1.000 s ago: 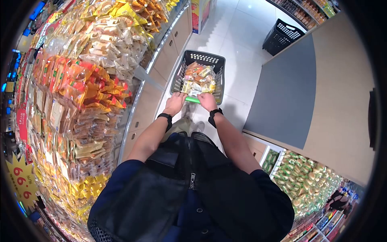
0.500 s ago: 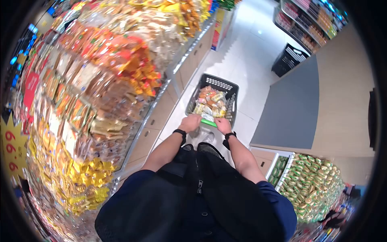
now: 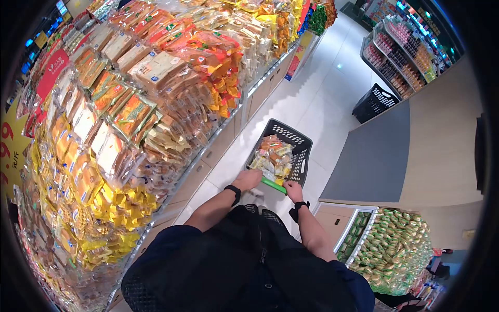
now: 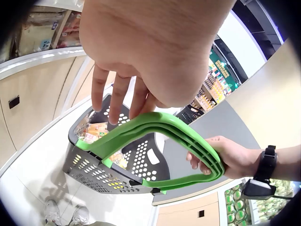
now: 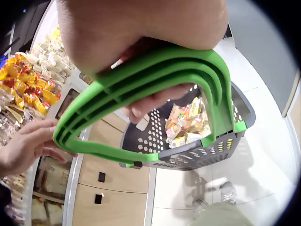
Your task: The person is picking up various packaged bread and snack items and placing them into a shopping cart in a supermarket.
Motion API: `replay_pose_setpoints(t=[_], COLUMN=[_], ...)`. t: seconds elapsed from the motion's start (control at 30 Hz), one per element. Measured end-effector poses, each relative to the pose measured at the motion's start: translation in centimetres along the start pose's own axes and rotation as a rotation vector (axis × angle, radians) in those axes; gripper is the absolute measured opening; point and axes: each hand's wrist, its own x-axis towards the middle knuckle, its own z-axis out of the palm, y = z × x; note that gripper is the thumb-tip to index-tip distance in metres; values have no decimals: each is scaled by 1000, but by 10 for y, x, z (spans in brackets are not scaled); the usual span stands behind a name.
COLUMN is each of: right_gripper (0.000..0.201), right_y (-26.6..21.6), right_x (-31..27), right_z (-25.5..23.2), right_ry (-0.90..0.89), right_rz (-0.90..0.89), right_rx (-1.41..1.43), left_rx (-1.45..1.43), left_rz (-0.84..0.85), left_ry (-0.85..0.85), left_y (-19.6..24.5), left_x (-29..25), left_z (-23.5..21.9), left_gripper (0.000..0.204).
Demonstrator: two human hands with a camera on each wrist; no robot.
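A black perforated shopping basket (image 3: pixel 303 143) stands out in front of the person, with several packaged breads (image 3: pixel 275 156) inside. Its green handle (image 3: pixel 273 185) is raised toward the person. My right hand (image 3: pixel 294 191) grips the handle's right part; in the right wrist view its fingers (image 5: pixel 160 98) curl under the bar. My left hand (image 3: pixel 247 180) is at the handle's other end. Seen from the left wrist, its fingers (image 4: pixel 120 96) hang nearly straight beside the green bar, not wrapped round it. Both wrists wear black bands.
On the left, a long display (image 3: pixel 156 73) is heaped with bagged breads above wooden cabinets (image 3: pixel 208 156). A grey-and-wood counter (image 3: pixel 371 156) stands right, near green-wrapped packs (image 3: pixel 390 244). Farther along the tiled aisle (image 3: pixel 322 104) are another black basket (image 3: pixel 375 103) and drink shelves (image 3: pixel 397 57).
The view has turned, so the bread display fills more of the left and the basket sits lower and farther right. The left hand's fingers have loosened on the handle; the right hand keeps its grip.
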Motion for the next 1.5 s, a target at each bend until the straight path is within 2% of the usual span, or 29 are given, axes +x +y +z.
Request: replay_pose_setpoints(t=[0.07,0.1,0.13,0.17,0.2,0.23,0.27,0.3,0.33,0.4,0.47,0.5,0.6,0.67,0.73,0.8,0.87,0.93,1.0,1.07,1.17,1.2,1.23,1.27,1.33,1.37,1.43,1.47,1.5], right_gripper=[33,32,32,30,34,33,32,31,32,32,32,32,30,29,30,28,31,31,32,30,27,26,25,25,24,24,19,19,23], right_y=[17,36,23,39,29,25,18,-8,6,16,19,21,33,60,61,63,77,89,104,132,166,175,182,188,198,202,203,204,205], right_x=[-8,13,6,-12,3,0,2,-4,-13,-7,-9,-8,14,41,71,99,134,169,210,252,296,315,334,352,386,402,436,449,463], right_z=[22,31,21,28,27,33,29,24,26,23,21,20,11,15,13,24,37,41,56,83,134,143,152,163,183,194,208,213,220], right_ry=[-59,-192,-218,-217,-250,-276,-319,-434,-467,-463,-432,-407,-333,-329,-284,-235,-222,-233,-176,-98,-109,-70,-34,-51,-207,-225,-239,-248,-162], right_rz=[-33,23,47,105,106,84,74,263,298,272,371,457,485,514,425,453,449,472,398,355,366,277,185,200,6,20,-106,-97,-119], right_rx=[45,318,367,389,446,396,416,609,636,631,712,779,748,788,781,848,753,772,590,612,605,429,254,262,73,81,-87,-82,-93], left_rx=[-3,-87,-140,-133,-213,-236,-224,-250,-276,-250,-317,-317,-375,-296,-272,-269,-245,-302,-178,-97,-136,-140,-141,-143,-181,-213,-247,-278,-281], left_rz=[20,43,50,85,194,228,196,209,220,234,205,208,135,-59,-75,7,17,48,-42,28,-41,-56,25,105,114,137,154,176,168], left_ry=[-52,-37,-72,-59,-58,-87,-111,-114,-118,-134,7,-12,-37,-84,-98,-149,-258,-209,-388,-312,-366,-385,-341,-297,-277,-240,-235,-218,-230], left_y=[-21,-28,-26,-20,-30,-35,-31,-28,-24,-16,-14,-16,-31,-36,-32,-28,1,36,20,26,20,16,11,5,-5,-8,-15,-18,-22], left_x=[-12,-12,-12,-20,-9,-8,-10,-9,-4,1,4,8,22,36,57,64,55,70,65,57,73,77,81,84,88,88,89,89,90], left_z=[4,-9,-14,1,-3,-1,-7,2,14,25,35,37,37,26,24,25,22,-2,38,41,41,41,41,41,45,45,48,48,49], left_gripper=[31,30,31,30,31,32,36,39,42,44,43,43,42,41,41,41,39,35,29,34,34,34,27,23,19,16,15,15,15])
